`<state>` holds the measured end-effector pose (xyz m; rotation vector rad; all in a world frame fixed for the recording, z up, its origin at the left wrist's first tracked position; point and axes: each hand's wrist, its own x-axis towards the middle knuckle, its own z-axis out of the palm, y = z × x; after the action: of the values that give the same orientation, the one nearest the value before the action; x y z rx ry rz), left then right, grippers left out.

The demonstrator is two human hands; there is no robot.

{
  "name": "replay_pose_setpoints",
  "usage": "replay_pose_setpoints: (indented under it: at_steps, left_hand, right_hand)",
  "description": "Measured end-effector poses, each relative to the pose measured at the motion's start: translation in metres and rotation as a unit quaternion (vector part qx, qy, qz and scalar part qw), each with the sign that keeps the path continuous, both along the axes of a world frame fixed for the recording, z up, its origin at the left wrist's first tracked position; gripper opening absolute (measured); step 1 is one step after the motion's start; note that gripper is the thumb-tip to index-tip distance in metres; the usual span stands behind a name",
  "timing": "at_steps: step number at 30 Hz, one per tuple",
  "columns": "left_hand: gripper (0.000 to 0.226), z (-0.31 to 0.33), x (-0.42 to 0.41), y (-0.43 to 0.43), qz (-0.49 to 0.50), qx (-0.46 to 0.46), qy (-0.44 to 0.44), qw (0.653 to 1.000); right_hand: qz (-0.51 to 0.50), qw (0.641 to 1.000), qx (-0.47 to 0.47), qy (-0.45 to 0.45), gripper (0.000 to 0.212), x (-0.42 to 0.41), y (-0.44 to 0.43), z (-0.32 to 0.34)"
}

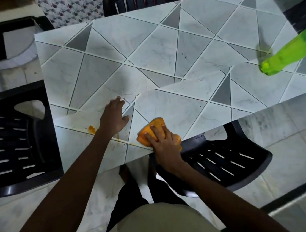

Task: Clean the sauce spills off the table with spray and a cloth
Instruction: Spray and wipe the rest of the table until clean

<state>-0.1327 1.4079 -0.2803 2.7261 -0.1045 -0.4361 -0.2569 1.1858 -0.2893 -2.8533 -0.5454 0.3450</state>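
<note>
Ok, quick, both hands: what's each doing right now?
Left hand: open, flat on the table.
Right hand: open, pressing the orange cloth near the table's edge.

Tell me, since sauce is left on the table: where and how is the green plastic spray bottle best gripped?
Grip the green plastic spray bottle round its smooth cylindrical body, coming from the near table edge. It seems to stand alone on the grey tiled table; its top is out of frame.

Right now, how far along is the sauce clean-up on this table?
Midway. The far grey-tiled tabletop shows no sauce, and the green plastic spray bottle stands aside. The right hand presses the orange cloth at the near edge. An orange sauce blob beside the left hand and streaks remain.
</note>
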Motion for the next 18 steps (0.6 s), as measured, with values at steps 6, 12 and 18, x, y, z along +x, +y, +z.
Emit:
replay_pose_setpoints:
  at_steps: [6, 12, 18]
  left_hand:
    - [0.067, 0.004, 0.005, -0.014, 0.01, 0.023, 0.002, 1.0]
    - [0.067, 0.001, 0.006, -0.017, 0.033, 0.008, 0.021, 0.999]
    - [0.069, 0.001, 0.005, -0.013, 0.016, 0.011, 0.017, 1.0]
  right_hand:
    - [-0.061, 0.997, 0.027, -0.034, 0.069, 0.047, -0.053, 0.022]
    - [-0.239, 0.968, -0.021, -0.074, 0.054, 0.111, -0.184, 0.0]
    - [-0.208, 0.972, -0.066, -0.087, 0.053, 0.084, -0.13, -0.005]
